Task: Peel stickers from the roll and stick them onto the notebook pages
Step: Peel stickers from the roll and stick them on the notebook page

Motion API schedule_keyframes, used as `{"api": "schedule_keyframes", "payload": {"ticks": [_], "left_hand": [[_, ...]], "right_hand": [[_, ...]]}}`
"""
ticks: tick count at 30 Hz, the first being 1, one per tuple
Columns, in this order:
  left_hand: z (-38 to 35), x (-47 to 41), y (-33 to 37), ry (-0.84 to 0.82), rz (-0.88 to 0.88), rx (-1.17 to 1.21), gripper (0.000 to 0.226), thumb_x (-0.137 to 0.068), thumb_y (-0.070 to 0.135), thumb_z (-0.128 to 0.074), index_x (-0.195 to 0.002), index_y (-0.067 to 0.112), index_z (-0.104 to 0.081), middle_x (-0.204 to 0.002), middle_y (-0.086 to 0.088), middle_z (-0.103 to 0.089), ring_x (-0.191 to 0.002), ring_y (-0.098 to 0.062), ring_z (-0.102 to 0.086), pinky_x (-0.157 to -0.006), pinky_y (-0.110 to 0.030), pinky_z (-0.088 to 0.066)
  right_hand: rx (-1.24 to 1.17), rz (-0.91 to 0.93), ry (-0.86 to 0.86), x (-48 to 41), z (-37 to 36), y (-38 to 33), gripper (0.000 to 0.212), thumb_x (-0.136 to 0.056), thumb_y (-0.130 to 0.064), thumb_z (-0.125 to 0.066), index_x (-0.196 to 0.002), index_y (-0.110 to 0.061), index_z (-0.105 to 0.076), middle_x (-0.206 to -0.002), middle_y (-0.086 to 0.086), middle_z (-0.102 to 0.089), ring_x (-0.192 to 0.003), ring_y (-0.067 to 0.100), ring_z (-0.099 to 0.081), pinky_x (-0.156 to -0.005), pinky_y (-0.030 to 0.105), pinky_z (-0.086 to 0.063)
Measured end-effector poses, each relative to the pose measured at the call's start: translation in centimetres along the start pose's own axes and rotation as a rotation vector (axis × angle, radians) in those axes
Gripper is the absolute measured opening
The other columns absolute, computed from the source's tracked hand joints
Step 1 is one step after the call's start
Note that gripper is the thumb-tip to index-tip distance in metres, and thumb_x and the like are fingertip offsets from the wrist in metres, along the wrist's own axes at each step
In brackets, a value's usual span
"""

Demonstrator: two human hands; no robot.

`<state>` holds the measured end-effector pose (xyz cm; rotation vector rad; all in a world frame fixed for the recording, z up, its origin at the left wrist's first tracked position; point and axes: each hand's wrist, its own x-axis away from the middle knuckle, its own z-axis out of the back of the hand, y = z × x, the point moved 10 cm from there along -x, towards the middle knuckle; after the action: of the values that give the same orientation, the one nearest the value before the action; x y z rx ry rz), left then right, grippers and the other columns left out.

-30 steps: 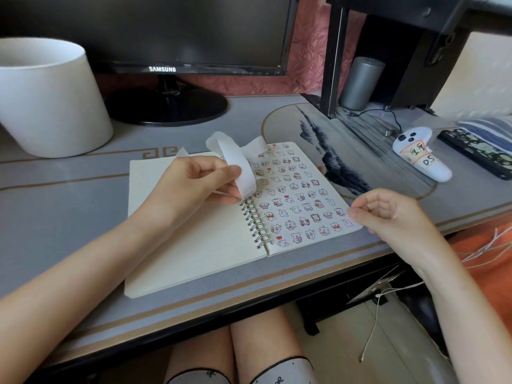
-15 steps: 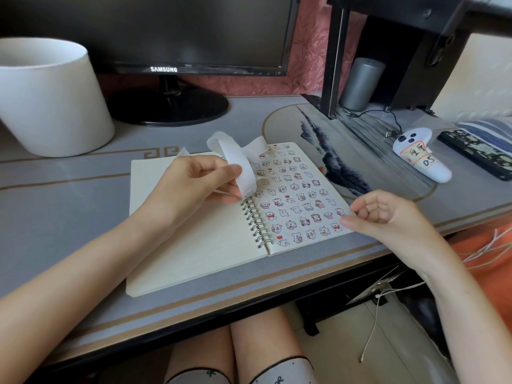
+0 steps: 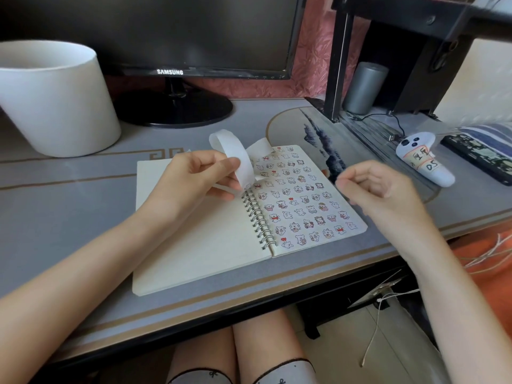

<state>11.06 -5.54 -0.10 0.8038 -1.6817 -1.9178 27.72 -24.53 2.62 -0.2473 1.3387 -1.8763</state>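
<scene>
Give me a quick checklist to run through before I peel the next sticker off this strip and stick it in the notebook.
1. Left hand grips the sticker strip: ok.
2. Notebook lies open on the desk: ok.
3. Room on the right page: not ok, stickers cover it.
4. Room on the left page: ok, blank.
5. Right hand free to peel: cannot tell, it is blurred, fingers curled.
6. Stickers left on the strip: cannot tell, only plain white shows.
</scene>
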Motion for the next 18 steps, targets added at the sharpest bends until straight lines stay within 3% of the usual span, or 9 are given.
{"api": "schedule_keyframes", "payload": {"ticks": [4, 7, 12, 15, 18], "left_hand": [[0.8, -0.3, 0.4, 0.02, -0.04, -0.013, 0.024, -0.094, 0.015, -0.053, -0.074, 0.003, -0.059, -0.071, -0.013, -0.066, -0.063, -0.013, -0.065, -0.06, -0.022, -0.055], [1.7, -0.7, 0.5, 0.049, -0.055, -0.024, 0.027, -0.095, 0.015, -0.052, -0.083, -0.008, -0.06, -0.076, -0.02, -0.067, -0.062, -0.016, -0.066, -0.062, -0.024, -0.055], [3.3, -1.2, 0.8, 0.088, -0.074, -0.02, 0.024, -0.096, 0.017, -0.052, -0.084, -0.003, -0.058, -0.074, -0.018, -0.066, -0.061, -0.018, -0.068, -0.06, -0.024, -0.055], [4.4, -1.4, 1.2, 0.121, -0.084, -0.007, 0.024, -0.096, 0.018, -0.052, -0.082, -0.001, -0.057, -0.076, -0.021, -0.066, -0.063, -0.02, -0.069, -0.061, -0.025, -0.056], [5.4, -1.6, 1.5, 0.166, -0.086, 0.017, 0.025, -0.095, 0.018, -0.053, -0.077, 0.002, -0.057, -0.072, -0.011, -0.065, -0.062, -0.013, -0.067, -0.062, -0.028, -0.056]], "right_hand": [[-0.006, 0.129, -0.127, -1.7, -5.0, -3.6, 0.006, -0.085, -0.013, -0.069, -0.089, -0.016, -0.066, -0.087, -0.007, -0.068, -0.08, 0.006, -0.06, -0.071, 0.02, -0.048], [-0.034, 0.226, -0.205, -2.9, -8.7, -5.8, 0.012, -0.083, -0.013, -0.07, -0.087, -0.023, -0.065, -0.09, -0.008, -0.069, -0.087, 0.013, -0.062, -0.08, 0.028, -0.048], [-0.023, 0.275, -0.284, -4.3, -12.8, -7.1, 0.015, -0.079, -0.01, -0.074, -0.089, -0.02, -0.068, -0.084, -0.008, -0.066, -0.078, 0.01, -0.06, -0.073, 0.016, -0.045], [-0.045, 0.275, -0.285, -4.9, -13.6, -7.3, 0.014, -0.077, -0.009, -0.075, -0.087, -0.017, -0.069, -0.081, -0.006, -0.067, -0.074, 0.005, -0.058, -0.07, 0.014, -0.044], [-0.073, 0.268, -0.267, -5.4, -14.1, -7.6, 0.013, -0.077, -0.006, -0.075, -0.085, -0.015, -0.07, -0.079, -0.002, -0.068, -0.073, 0.005, -0.059, -0.07, 0.016, -0.047]]}}
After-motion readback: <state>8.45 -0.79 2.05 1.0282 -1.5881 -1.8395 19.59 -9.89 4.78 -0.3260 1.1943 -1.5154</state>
